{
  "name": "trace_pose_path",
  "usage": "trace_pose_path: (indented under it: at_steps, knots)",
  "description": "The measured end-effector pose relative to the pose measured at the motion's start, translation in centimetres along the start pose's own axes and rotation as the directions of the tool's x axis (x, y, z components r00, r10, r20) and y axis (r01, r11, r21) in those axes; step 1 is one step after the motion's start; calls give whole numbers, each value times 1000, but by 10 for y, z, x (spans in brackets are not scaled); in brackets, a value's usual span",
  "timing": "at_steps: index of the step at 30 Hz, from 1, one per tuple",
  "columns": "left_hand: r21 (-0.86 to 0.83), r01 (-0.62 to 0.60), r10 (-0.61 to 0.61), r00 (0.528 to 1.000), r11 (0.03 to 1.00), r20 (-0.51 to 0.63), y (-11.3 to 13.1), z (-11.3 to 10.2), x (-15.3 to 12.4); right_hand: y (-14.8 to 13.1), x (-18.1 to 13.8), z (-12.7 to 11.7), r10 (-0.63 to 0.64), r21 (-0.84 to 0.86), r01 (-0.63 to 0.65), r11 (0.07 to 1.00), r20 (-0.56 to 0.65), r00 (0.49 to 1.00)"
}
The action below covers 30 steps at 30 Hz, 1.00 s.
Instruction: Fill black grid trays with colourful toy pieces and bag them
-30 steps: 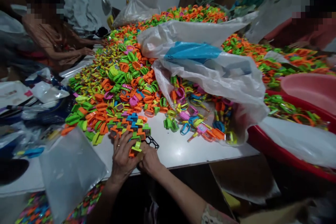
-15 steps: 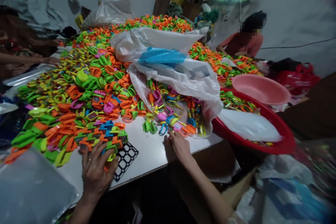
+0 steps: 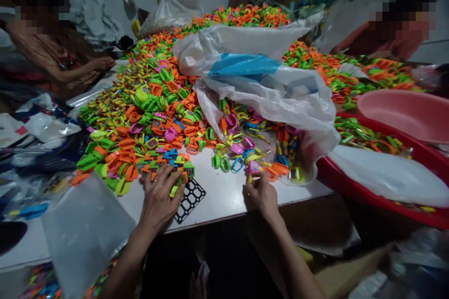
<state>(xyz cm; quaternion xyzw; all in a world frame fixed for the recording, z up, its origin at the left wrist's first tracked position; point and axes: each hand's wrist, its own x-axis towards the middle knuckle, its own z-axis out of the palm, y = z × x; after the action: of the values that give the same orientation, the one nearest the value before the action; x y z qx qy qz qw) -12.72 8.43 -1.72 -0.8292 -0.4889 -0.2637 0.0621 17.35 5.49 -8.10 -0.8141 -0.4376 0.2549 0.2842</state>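
Note:
My left hand [image 3: 159, 196] lies with fingers spread over small coloured plastic pieces that sit in a black grid tray [image 3: 191, 200] at the front edge of the white table [image 3: 224, 194]. A yellow-green piece shows under its fingertips. My right hand [image 3: 261, 192] is to the right. Its fingertips are pinched on a small pink and yellow toy piece [image 3: 253, 169] at the mouth of a big white plastic bag [image 3: 266, 93], from which many coloured pieces spill.
A huge heap of orange, green and yellow plastic rings [image 3: 150, 103] covers the table. A red basin [image 3: 379, 196] and a pink bowl [image 3: 403, 112] stand at right. A clear plastic bag [image 3: 84, 229] lies at lower left. One person [image 3: 59, 60] sits at left, another [image 3: 386, 32] at far right.
My right hand left my left hand and the tray, reached right to the spilled pieces at the bag's mouth, and now pinches one. My left hand stayed on the grid tray.

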Motion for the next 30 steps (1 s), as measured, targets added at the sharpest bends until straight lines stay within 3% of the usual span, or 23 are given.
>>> trace_pose_path:
  at_steps: [2,5,8,10,13,15,18,20,24,27,30]
  knots:
    - [-44,16,-16,1000,999,-5,-4,4,-2,4,3,-2,20,306,-24,952,16,1000]
    - [-97,22,-24,1000,995,-19,-8,8,-7,-7,3,-5,1,633,-51,772,78,997]
    - [-119,38,-41,999,992,-19,-8,7,-8,-45,-4,2,-116,729,-5,685,116,986]
    - [-122,43,-46,999,992,-27,-6,7,-7,-73,-13,16,-263,739,83,668,131,956]
    - [-106,29,-35,998,994,-53,-5,8,-7,-95,-34,54,-495,714,203,670,227,839]
    - [-79,13,-19,997,997,-81,-4,9,-7,-92,-46,83,-564,664,263,700,287,774]
    - [-55,-18,11,993,998,-117,-4,11,-8,-78,-55,113,-587,589,352,727,268,764]
    - [-52,-32,25,990,998,-137,-3,11,-9,-72,-55,119,-646,556,444,703,237,725]
    - [-31,-81,76,987,996,-144,-5,12,-11,-77,-56,116,-765,369,671,643,265,588]
    - [10,-164,164,977,986,-139,-8,15,-13,-85,-62,122,-717,144,717,682,327,616]
    - [77,-168,176,978,983,-115,-10,17,-13,-91,-65,128,-655,15,702,712,373,657]
